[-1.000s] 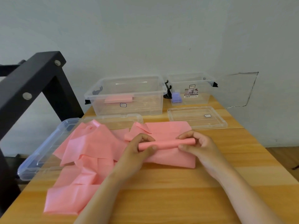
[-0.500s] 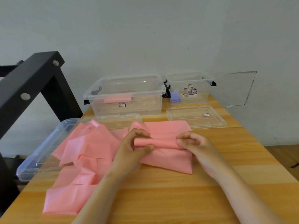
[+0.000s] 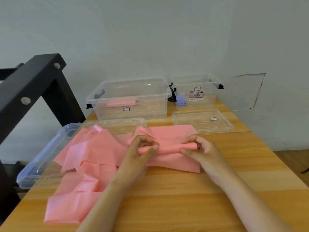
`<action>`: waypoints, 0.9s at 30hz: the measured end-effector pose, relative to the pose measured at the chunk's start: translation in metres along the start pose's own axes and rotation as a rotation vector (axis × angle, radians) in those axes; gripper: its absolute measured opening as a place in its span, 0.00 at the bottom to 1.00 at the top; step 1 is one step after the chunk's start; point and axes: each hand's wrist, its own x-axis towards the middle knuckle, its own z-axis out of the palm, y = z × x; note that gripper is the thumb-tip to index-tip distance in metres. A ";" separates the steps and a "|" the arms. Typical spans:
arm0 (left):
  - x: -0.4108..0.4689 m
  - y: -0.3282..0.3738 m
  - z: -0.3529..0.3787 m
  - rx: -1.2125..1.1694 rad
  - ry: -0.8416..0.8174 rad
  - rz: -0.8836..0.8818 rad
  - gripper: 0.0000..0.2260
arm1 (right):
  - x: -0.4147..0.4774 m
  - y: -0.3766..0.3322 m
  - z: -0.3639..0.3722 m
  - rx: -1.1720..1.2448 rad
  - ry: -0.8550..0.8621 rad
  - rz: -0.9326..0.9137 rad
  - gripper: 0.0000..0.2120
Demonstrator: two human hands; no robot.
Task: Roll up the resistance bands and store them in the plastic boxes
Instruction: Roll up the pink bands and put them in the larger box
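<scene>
The left hand and right hand curled around opposite ends of a smooth pink rolled band mid-bench. Its flat, matte, unrolled length sprawled toward the wooden bench's left edge. Clear plastic boxes stood at the far edge.
</scene>
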 end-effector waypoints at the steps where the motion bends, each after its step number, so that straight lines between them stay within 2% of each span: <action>1: 0.001 -0.002 0.000 0.023 -0.024 -0.009 0.06 | 0.000 -0.001 -0.001 0.009 -0.007 -0.012 0.09; 4: 0.000 0.000 -0.002 0.027 -0.030 0.029 0.08 | -0.001 -0.001 -0.002 0.059 -0.036 0.027 0.09; 7: -0.002 0.007 0.001 -0.066 0.015 0.067 0.10 | -0.001 -0.002 -0.001 0.048 -0.054 0.052 0.06; 9: -0.002 0.008 0.002 -0.085 0.040 0.037 0.09 | -0.002 -0.003 -0.001 0.043 -0.031 0.005 0.07; 13: -0.001 0.002 -0.001 0.012 -0.041 -0.047 0.04 | -0.003 -0.006 -0.004 0.024 -0.029 -0.061 0.10; 16: -0.001 0.006 -0.003 0.025 -0.011 0.049 0.08 | -0.002 -0.005 -0.005 0.035 -0.065 -0.002 0.07; 18: -0.002 0.009 -0.002 -0.044 0.010 0.077 0.11 | -0.001 -0.004 -0.004 0.016 -0.061 0.013 0.05; 20: -0.004 0.010 -0.001 -0.136 -0.015 0.009 0.09 | -0.001 -0.003 -0.003 0.018 -0.045 -0.021 0.06; 23: -0.006 0.008 0.000 -0.019 -0.116 -0.072 0.05 | 0.000 -0.004 -0.004 0.077 -0.032 -0.064 0.11; 27: -0.003 0.008 -0.001 0.094 -0.093 0.015 0.02 | 0.000 -0.004 -0.007 0.082 -0.042 -0.066 0.13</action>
